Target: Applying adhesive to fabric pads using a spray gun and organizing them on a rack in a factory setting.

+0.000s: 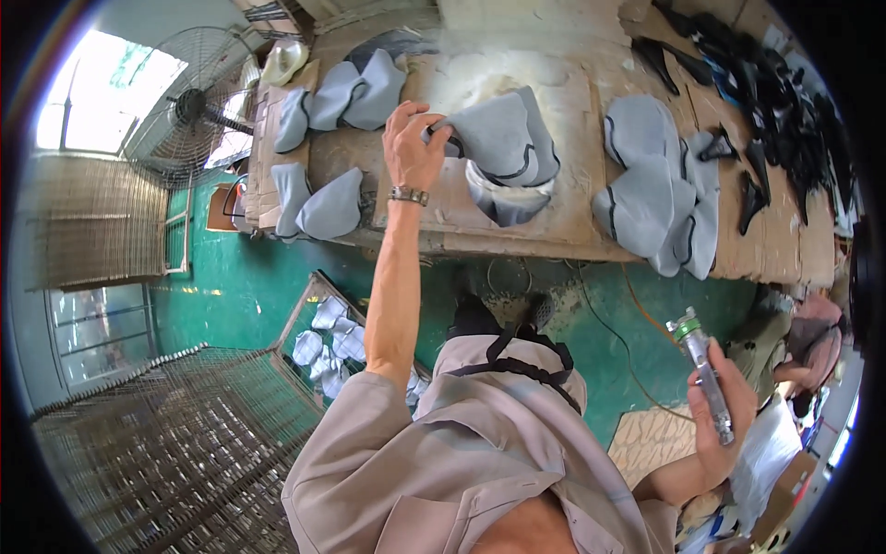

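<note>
Over the work table [572, 138], my left hand [413, 146] pinches the left end of a grey fabric piece with black edging [503, 134], shaped like a shoe upper. Just below it is a curved grey piece with a whitish upper part [509, 205], partly hidden by the held one. My right hand [724, 402] is low on the right, away from the table. Its fingers wrap round a silver spray gun with a green collar [706, 369], whose head points up toward the table.
More grey pieces lie at the table's left [369, 88] and in a right-hand stack [641, 180]. Black heel-shaped parts [784, 120] pile up far right. A fan [189, 106] stands left, woven racks [175, 443] lower left. An orange hose [646, 300] crosses the green floor.
</note>
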Demonstrator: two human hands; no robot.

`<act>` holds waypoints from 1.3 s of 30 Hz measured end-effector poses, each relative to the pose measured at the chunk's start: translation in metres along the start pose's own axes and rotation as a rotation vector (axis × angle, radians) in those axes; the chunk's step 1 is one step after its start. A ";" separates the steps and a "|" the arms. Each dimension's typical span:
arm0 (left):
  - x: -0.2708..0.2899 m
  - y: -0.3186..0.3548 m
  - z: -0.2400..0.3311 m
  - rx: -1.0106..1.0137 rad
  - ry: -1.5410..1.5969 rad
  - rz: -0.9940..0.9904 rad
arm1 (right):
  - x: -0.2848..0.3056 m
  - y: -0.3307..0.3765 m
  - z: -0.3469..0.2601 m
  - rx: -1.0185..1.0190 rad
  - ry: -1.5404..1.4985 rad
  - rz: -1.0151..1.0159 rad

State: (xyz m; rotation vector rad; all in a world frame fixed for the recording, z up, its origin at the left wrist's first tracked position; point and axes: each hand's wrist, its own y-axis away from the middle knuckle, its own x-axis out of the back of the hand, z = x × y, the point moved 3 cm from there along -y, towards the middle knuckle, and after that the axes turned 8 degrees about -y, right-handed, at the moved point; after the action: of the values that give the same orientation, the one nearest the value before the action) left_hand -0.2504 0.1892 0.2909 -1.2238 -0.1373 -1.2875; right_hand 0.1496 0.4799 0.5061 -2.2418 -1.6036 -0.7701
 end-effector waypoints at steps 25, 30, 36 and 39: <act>0.372 0.181 -0.172 0.823 -0.335 -0.320 | -0.457 -0.373 -0.066 0.358 0.411 -0.130; 0.395 0.226 -0.135 0.999 -0.396 -0.238 | -0.562 -0.406 0.027 0.375 0.626 -0.077; 0.393 0.282 -0.116 1.254 -0.455 -0.179 | -0.692 -0.316 0.046 0.266 -0.036 -0.579; 0.412 0.300 -0.092 1.337 -0.556 -0.120 | -0.755 -0.287 0.020 -0.335 -0.420 -0.681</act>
State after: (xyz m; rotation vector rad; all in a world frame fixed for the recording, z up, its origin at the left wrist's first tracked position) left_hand 0.0817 -0.2038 0.3490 -0.3376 -1.2616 -0.6163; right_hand -0.2968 -0.0048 0.0383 -2.1626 -2.6936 -0.7966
